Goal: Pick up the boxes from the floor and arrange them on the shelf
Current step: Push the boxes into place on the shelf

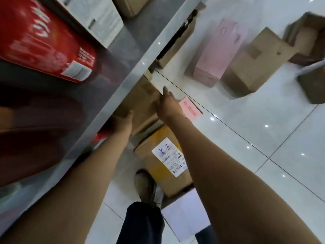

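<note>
Two hands flank a plain cardboard box (pixel 139 106) below the shelf edge (pixel 112 95): left hand (pixel 121 120) and right hand (pixel 167 103), fingers extended, pressing opposite sides, likely to lift it.

Grey shelf (pixel 133 34): red box (pixel 44 41) and white box (pixel 98 13) on the upper board. White tiled floor (pixel 263 138): pink box (pixel 219 51), brown box (pixel 253 62), labelled cardboard box (pixel 163 161), small pink box (pixel 190 108), white box (pixel 184 215).
</note>
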Motion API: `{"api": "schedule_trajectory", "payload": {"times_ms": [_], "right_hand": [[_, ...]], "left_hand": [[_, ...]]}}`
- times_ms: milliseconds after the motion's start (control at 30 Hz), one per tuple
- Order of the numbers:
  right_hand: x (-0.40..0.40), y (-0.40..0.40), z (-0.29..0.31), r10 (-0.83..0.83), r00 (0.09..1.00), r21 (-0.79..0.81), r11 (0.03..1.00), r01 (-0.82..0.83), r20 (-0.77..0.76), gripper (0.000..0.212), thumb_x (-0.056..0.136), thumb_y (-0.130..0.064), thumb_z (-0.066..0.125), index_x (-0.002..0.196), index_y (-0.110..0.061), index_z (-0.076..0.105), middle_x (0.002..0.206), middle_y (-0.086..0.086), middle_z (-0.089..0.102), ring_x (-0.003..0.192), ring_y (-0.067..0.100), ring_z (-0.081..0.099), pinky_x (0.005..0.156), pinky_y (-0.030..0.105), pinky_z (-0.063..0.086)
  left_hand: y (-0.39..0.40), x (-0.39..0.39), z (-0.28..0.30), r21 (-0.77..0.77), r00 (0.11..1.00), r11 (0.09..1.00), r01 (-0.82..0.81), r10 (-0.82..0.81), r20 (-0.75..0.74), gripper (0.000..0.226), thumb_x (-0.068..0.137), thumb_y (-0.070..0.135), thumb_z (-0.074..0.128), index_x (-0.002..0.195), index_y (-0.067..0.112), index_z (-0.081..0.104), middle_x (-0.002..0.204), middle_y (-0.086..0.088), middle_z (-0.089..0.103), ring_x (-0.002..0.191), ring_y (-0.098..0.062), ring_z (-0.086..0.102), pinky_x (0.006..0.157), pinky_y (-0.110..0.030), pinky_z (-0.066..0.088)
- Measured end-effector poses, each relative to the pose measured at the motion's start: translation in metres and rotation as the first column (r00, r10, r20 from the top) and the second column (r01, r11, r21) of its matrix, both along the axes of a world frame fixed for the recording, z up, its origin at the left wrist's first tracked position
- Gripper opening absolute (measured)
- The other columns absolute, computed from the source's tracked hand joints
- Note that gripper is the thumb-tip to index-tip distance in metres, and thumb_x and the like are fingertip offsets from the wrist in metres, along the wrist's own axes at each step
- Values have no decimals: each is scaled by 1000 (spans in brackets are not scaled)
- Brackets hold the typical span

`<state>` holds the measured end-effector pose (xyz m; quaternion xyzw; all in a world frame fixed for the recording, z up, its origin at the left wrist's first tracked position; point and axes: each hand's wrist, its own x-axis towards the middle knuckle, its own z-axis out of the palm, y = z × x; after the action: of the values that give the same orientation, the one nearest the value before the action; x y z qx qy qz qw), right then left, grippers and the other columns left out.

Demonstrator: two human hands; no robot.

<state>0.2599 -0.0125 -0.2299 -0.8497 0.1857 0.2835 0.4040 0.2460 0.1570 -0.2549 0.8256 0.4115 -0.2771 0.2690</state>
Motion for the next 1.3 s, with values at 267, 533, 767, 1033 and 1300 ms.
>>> {"api": "schedule_trajectory", "payload": {"times_ms": [267,533,767,1033,1300], "right_hand": [[-17,-7,-10,-306,952,190,933,305,-25,40,92,-21,52,132,-16,49,119,10,63,101,28,59,84,37,50],[-64,-73,46,-587,809,235,783,577,-32,21,80,-18,63,98,-16,52,79,-10,55,70,8,52,54,22,35],[-98,-150,137,-718,694,235,684,690,51,21,76,-18,66,88,-5,54,76,2,55,68,16,49,58,29,42],[-181,-216,269,-827,549,288,558,778,118,20,79,-17,65,83,-2,52,76,5,55,69,16,50,61,28,41],[-219,-271,428,-872,448,415,488,768,198,20,79,-14,62,88,0,52,78,3,52,71,15,47,65,28,41]], "left_hand": [[2,-5,-4,-324,971,925,-198,231,67,135,29,82,74,145,30,26,142,-5,45,125,-26,50,102,-50,44],[-86,-13,72,-333,973,943,16,62,222,58,83,20,74,128,5,41,120,-1,57,101,-17,58,91,-30,49],[-160,-23,161,-475,982,878,54,40,185,58,74,14,81,119,14,44,115,-3,62,97,-19,63,90,-39,54],[-238,-65,302,-553,974,810,194,-91,209,54,72,6,81,113,13,46,110,-4,63,89,-14,62,67,-27,52],[-301,-105,481,-515,901,782,350,-131,412,60,71,10,83,115,21,43,114,1,58,103,-18,56,90,-36,49]]}}
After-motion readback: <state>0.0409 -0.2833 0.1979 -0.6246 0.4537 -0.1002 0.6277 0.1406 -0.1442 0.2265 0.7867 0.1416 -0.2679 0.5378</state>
